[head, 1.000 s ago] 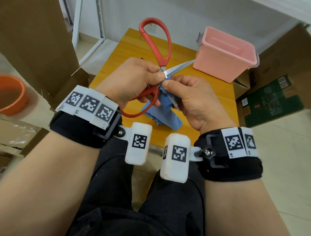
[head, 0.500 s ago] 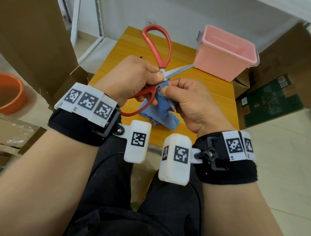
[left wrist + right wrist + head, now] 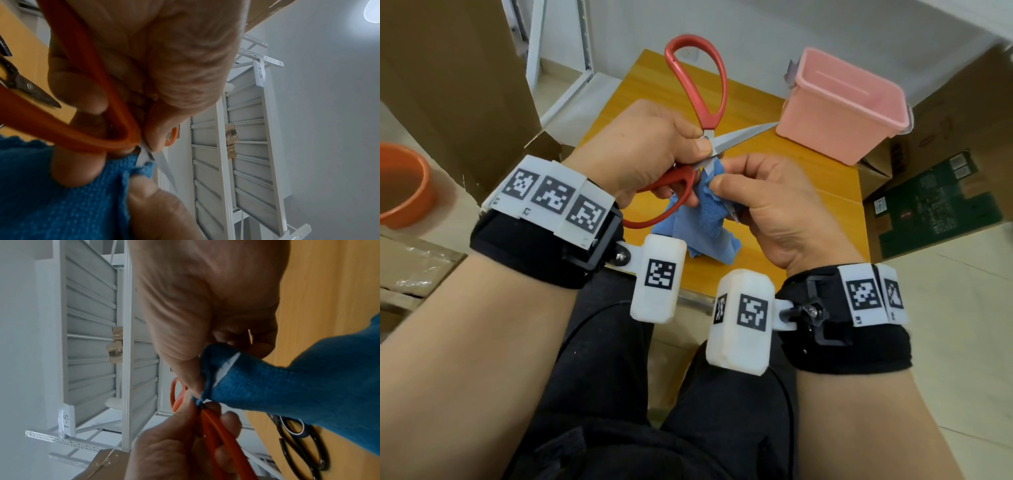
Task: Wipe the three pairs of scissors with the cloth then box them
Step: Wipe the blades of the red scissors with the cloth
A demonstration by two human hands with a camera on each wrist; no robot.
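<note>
Red-handled scissors point(image 3: 678, 180) are held spread wide above the wooden table point(image 3: 808, 212). My left hand point(image 3: 681, 150) grips them at the pivot, thumb on top and fingers around the lower handle point(image 3: 86, 129). My right hand point(image 3: 729, 192) pinches the blue cloth point(image 3: 705, 226) around the lower blade point(image 3: 228, 365), close to the pivot. The other blade point(image 3: 743, 135) points right at the pink box point(image 3: 839, 126). Black-handled scissors point(image 3: 298, 444) and small dark scissors point(image 3: 30, 89) lie on the table beneath my hands, hidden in the head view.
The pink box stands open at the table's back right. An orange bowl point(image 3: 404, 192) sits at the left, with cardboard point(image 3: 448, 85) behind it. A green box point(image 3: 935, 202) lies on the floor at right. White shelving point(image 3: 246, 146) stands beyond the table.
My right hand's pinch of cloth has slid a little down the lower blade near the pivot. My left hand keeps the same grip on the scissors.
</note>
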